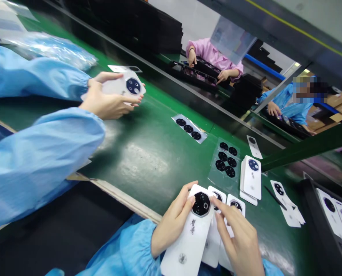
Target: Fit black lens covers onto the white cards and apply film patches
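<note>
A white phone back panel [186,237] with a black octagonal camera piece [201,204] is tilted up close to me. My left hand [172,218] is closed around its left edge, thumb beside the camera piece. Bent fingers of my right hand [237,234] close on the panel's right edge next to the camera piece; their exact contact is partly hidden. Behind my right hand are two more white panels, one of them here [212,245], partly covered. Beyond them lies a clear sheet of round black camera stickers [227,159].
At left, a co-worker's hands [107,97] hold another white panel. A smaller sticker strip [189,128] lies mid-table. To the right are a stack of white panels [251,180], a dark thin tool [275,198], a black tray [311,214] and a green post [306,143].
</note>
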Demonstrator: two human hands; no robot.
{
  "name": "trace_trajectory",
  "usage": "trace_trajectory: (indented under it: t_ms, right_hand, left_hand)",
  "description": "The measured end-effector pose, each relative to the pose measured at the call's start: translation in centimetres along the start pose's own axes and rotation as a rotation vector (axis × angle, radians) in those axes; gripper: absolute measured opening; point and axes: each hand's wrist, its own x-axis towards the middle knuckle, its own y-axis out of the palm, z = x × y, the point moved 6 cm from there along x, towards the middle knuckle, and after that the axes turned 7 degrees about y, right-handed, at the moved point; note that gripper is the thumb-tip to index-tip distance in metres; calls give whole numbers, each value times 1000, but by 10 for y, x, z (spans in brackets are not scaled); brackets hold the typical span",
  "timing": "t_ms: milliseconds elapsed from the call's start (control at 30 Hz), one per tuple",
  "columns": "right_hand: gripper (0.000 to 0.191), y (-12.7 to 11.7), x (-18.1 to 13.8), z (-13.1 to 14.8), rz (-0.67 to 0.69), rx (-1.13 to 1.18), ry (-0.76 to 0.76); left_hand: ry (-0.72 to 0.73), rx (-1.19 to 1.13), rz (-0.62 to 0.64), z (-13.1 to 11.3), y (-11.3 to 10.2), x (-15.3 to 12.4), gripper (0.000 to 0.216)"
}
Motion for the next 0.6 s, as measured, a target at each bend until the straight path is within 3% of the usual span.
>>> trace_trajectory:
  t_ms: [67, 133, 267, 400, 600]
  right_hand:
    - [33, -3, 4, -11, 19, 71, 111]
    - [31, -2, 6, -26, 41, 194, 327]
    - [37, 20, 6, -40, 195, 648, 640]
    - [32, 38, 6, -34, 348, 999, 694]
    - [27, 34, 6, -30, 287, 1043, 737]
  left_hand:
    - [-7, -4, 2, 0, 0, 0, 42]
    - [-9, -5, 6, 0, 0, 1, 42]
    - [-22, -21, 12, 1, 1, 0, 43]
    - [-76, -105, 27, 1, 2, -1, 45]
    - [-154, -323, 160, 7, 11, 0, 63]
